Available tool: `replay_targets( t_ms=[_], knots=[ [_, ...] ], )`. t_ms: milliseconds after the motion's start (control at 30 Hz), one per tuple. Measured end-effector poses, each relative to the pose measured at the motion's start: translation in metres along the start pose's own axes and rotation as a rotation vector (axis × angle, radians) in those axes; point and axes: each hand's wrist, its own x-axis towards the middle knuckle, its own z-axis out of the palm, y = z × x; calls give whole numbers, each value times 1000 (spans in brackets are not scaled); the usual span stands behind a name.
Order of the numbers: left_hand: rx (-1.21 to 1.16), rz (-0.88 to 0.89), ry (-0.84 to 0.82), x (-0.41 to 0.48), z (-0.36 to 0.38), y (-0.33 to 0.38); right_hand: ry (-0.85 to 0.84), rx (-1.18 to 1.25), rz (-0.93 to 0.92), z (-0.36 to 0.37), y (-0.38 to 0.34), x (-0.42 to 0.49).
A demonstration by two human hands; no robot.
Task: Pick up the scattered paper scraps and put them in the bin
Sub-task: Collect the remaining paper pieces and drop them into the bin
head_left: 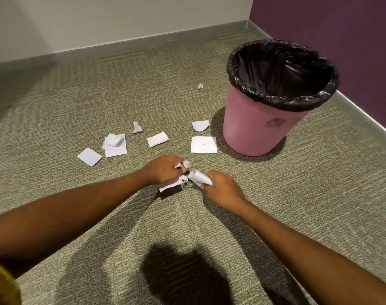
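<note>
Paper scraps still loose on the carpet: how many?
8: tiny ball left of the bin, curled scrap and square sheet beside it, rectangle, crumpled scrap, wad atop a flat sheet, leftmost square. More may hide under the wad.

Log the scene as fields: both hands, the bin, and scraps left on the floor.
left hand: grips a bunch of scraps
right hand: grips a curled scrap
bin: pink, upright, black liner, right of the scraps
floor scraps: several on carpet; square sheet beside the bin; crumpled ball farthest back
</note>
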Motion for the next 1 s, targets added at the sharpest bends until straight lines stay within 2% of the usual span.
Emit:
replay_targets(
  t_ms=[233,333,433,533,700,767,867,1000],
  knots=[
    [-141,-22,127,-5,-35,21,112,251,23,-52,-12,3],
    [-285,-27,179,-11,-56,41,143,373,-8,-78,-25,3],
    [-489,-86,245,-17,-80,68,134,531,-48,-103,-41,2],
    [-791,-161,350,-18,-107,102,135,748,-71,-133,-63,0],
    [-1235,-134,353,-4,-153,172,199,1026,-59,-191,-93,-9],
    [-1285,-131,319,-3,-163,203,244,1090,-16,-213,-93,-11],
    [-1229,-145,313,-3,-171,248,288,1260,75,-241,-84,-9],
    [-1270,-206,306,3,-174,276,260,1460,207,-268,-68,-7]
  ],
)
